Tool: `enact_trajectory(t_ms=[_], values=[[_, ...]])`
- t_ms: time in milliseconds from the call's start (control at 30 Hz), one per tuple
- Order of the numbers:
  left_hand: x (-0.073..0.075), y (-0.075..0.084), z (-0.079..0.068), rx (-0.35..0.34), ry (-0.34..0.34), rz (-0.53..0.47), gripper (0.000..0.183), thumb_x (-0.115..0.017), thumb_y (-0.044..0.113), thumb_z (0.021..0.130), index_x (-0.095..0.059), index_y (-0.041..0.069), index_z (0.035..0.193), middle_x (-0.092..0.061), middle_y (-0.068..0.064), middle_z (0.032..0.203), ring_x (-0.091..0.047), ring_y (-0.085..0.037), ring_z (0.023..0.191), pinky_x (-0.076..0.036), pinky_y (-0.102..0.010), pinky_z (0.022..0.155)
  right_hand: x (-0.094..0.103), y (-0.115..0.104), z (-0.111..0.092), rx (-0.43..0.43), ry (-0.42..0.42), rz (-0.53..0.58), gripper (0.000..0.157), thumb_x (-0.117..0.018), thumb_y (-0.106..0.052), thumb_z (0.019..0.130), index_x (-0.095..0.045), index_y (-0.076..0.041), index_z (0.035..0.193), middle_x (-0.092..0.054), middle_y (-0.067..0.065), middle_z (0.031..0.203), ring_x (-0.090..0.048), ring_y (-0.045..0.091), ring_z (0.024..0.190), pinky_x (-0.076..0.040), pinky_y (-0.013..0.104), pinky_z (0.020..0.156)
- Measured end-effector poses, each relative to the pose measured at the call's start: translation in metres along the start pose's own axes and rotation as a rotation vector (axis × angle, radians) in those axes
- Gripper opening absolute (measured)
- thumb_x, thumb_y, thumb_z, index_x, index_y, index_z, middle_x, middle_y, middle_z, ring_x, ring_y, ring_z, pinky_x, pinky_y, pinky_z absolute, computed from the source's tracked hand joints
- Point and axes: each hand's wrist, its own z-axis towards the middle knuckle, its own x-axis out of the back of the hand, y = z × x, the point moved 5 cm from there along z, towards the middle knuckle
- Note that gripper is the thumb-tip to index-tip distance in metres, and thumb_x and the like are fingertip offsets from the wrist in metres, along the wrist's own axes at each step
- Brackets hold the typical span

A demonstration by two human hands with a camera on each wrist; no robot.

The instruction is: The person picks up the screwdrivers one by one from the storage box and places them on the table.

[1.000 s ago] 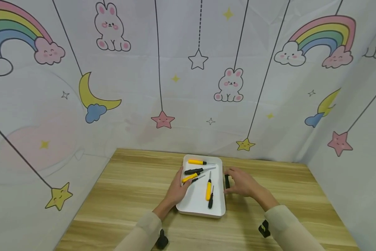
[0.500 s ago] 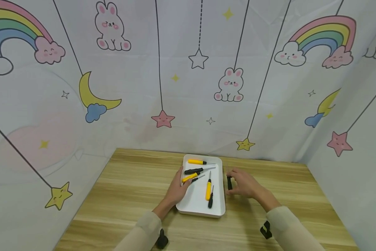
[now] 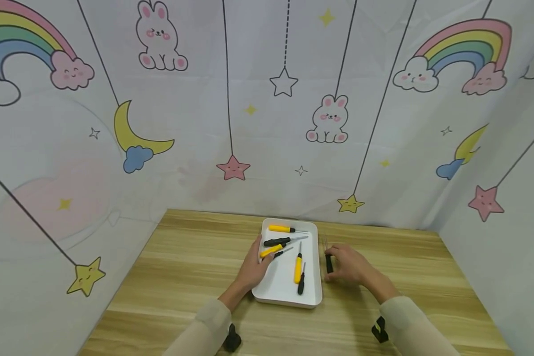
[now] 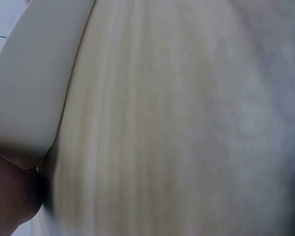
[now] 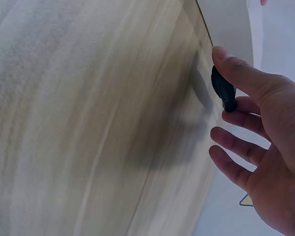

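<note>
We see the right hand [image 3: 349,265] pinching a dark-handled screwdriver [image 3: 329,264] between its thumb and nearest fingers, the last two fingers held clear of it. That screwdriver is just beside the right edge of a white tray [image 3: 277,290] (whether it touches the wooden table [image 3: 182,277], we cannot tell). The left hand [image 3: 251,266] grips the tray's left edge; inside lie yellow-handled screwdrivers [image 3: 298,269] and black-handled screwdrivers [image 3: 301,287].
</note>
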Motion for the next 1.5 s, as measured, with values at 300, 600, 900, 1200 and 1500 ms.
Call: enact_trajectory(t_ms=[300,600,900,1200,1500], values=[[-0.001,0.002,0.001,-0.005,0.004,-0.003,0.075,-0.057,0.029,0.11,-0.017,0.01,0.17,-0.022,-0.016,0.174,-0.022,-0.038,0.16,-0.019,-0.059,0.128,-0.005,0.004,-0.003,0.009,0.007,0.015,0.072,-0.095,-0.039,0.079,-0.067,-0.003,0.134,-0.064,0.017,0.137,-0.06,0.039,0.127,-0.047,0.058,0.111],[-0.002,0.001,0.001,0.003,-0.002,-0.002,0.075,-0.057,0.029,0.11,-0.016,0.01,0.171,-0.021,-0.015,0.175,-0.021,-0.037,0.16,-0.019,-0.058,0.129,-0.007,0.001,-0.005,0.011,-0.006,-0.005,0.071,-0.095,-0.04,0.079,-0.068,-0.003,0.133,-0.066,0.014,0.131,-0.061,0.037,0.121,-0.049,0.057,0.109],[0.0,-0.001,0.001,0.0,0.007,0.006,0.075,-0.057,0.028,0.111,-0.016,0.01,0.171,-0.021,-0.016,0.175,-0.021,-0.037,0.16,-0.019,-0.058,0.129,-0.008,-0.001,-0.002,-0.019,-0.007,0.002,0.071,-0.095,-0.041,0.078,-0.069,-0.003,0.132,-0.066,0.013,0.128,-0.061,0.033,0.119,-0.049,0.054,0.109],[0.001,0.003,-0.001,-0.004,0.002,-0.008,0.074,-0.057,0.027,0.111,-0.017,0.009,0.17,-0.021,-0.016,0.175,-0.021,-0.038,0.16,-0.019,-0.059,0.128,-0.011,0.001,-0.002,-0.02,-0.013,0.0,0.073,-0.094,-0.043,0.078,-0.069,-0.003,0.133,-0.066,0.01,0.122,-0.061,0.03,0.112,-0.051,0.054,0.105],[0.002,0.002,0.0,0.0,-0.008,0.006,0.076,-0.058,0.03,0.11,-0.017,0.01,0.171,-0.021,-0.016,0.175,-0.021,-0.037,0.16,-0.019,-0.057,0.129,-0.012,0.002,-0.007,0.004,0.026,-0.016,0.074,-0.094,-0.044,0.078,-0.068,-0.002,0.133,-0.066,0.01,0.121,-0.061,0.03,0.109,-0.053,0.053,0.099]])
